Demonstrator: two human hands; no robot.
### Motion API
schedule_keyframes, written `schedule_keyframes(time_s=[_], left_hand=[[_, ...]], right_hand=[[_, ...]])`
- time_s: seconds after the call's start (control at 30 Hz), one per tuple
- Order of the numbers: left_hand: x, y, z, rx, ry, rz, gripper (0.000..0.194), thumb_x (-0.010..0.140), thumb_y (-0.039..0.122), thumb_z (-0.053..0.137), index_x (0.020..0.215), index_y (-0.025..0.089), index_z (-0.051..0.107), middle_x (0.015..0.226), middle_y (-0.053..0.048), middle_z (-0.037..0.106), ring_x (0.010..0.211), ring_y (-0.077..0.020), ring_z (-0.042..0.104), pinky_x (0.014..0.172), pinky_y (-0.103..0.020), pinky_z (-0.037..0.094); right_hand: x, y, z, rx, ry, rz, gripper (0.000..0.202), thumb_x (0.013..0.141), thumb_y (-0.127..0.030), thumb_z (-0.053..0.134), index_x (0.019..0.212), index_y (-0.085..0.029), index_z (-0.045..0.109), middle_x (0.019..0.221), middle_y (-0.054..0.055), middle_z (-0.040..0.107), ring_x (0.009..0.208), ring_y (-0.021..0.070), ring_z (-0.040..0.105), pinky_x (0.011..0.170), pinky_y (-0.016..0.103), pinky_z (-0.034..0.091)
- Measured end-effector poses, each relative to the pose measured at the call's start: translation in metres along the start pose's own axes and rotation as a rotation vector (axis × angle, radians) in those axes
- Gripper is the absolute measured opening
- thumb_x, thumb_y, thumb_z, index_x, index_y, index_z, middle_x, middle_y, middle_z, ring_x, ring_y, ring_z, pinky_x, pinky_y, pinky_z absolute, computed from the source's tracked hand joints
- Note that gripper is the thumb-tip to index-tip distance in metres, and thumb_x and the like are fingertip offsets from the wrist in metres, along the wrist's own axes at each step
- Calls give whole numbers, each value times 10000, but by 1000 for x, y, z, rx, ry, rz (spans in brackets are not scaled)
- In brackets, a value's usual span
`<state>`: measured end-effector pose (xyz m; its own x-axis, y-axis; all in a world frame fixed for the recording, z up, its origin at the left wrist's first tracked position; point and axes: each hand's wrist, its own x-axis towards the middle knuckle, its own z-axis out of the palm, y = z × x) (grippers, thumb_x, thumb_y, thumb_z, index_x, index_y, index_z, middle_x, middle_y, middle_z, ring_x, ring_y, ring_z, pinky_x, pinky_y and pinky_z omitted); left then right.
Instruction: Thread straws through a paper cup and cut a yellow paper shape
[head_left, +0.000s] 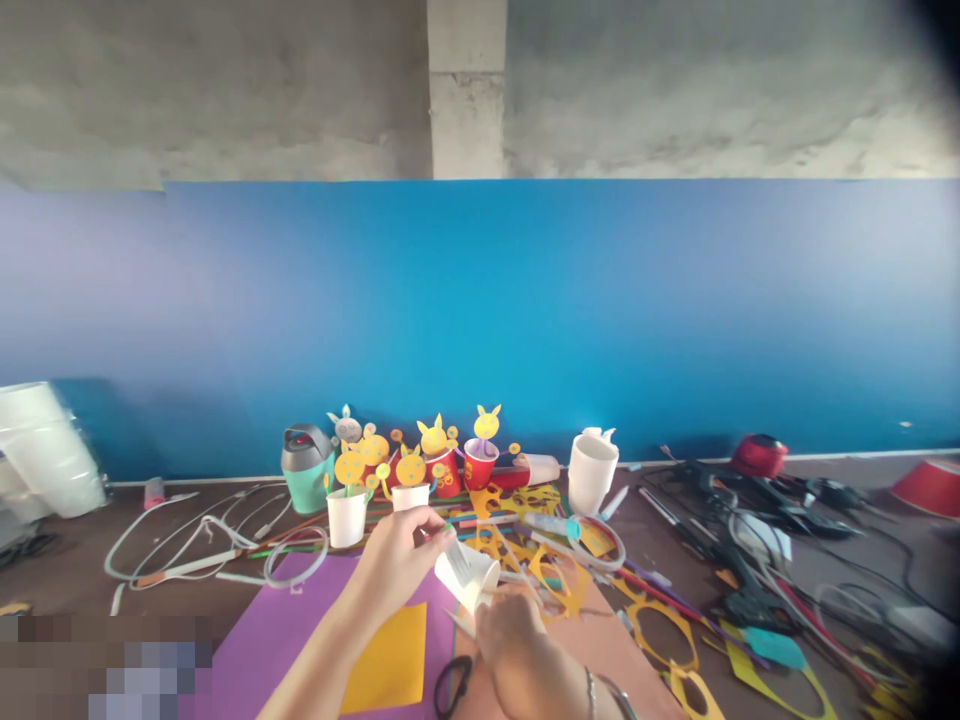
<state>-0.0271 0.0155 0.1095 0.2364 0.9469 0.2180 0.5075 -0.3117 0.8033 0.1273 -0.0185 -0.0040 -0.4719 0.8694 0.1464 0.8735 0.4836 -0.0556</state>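
A white paper cup (474, 575) is tipped on its side in front of me, its mouth toward my right hand. My right hand (517, 630) is closed on the cup near its rim. My left hand (409, 550) is pinched at the cup's other end; a thin pale strip with a greenish tip shows by the fingertips, too small to name. Below the hands, black-handled scissors (454, 688) lie beside a yellow paper square (390, 660), on purple paper (255, 640) and orange paper (592, 650).
Behind stand white cups (346, 520) and red cups (481, 468) with yellow animal faces. A teal bottle (308, 475) and stacked white cups (592, 475) are near the blue wall. Yellow paper scraps (664, 630), a glue gun (757, 585) and cables lie right; white cord (187, 545) lies left.
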Motion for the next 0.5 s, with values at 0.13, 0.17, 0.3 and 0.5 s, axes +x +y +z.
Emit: schedule_keyframes(time_s=[0.13,0.17,0.3,0.5], left_hand=[[0,-1,-2,-103,38,-26,269,765,455,662,717,192,697,667,-30,695,612,-204,622,572,-261,445],[0,-1,-2,-123,37,-36,280,765,466,663,720,191,694,674,-29,694,614,-204,624,576,-263,453],[3,-3,-2,-150,4,-53,310,797,479,639,734,178,677,687,-24,672,619,-198,630,592,-265,470],[5,-5,0,-86,-14,-39,281,774,441,663,717,168,696,700,-28,687,610,-180,597,570,-245,414]], right_hand=[[-9,17,-41,-122,-279,17,372,469,17,719,807,-135,757,797,182,735,736,405,711,583,465,554],[-12,25,-52,-121,-220,75,331,501,7,706,798,-132,749,767,173,730,712,390,713,585,449,546],[-20,58,-80,-18,-50,101,304,619,-3,623,827,-196,734,763,86,749,739,287,721,639,348,515],[-18,78,-89,115,-42,80,194,695,-81,675,566,-220,636,608,25,677,612,239,664,585,343,473]])
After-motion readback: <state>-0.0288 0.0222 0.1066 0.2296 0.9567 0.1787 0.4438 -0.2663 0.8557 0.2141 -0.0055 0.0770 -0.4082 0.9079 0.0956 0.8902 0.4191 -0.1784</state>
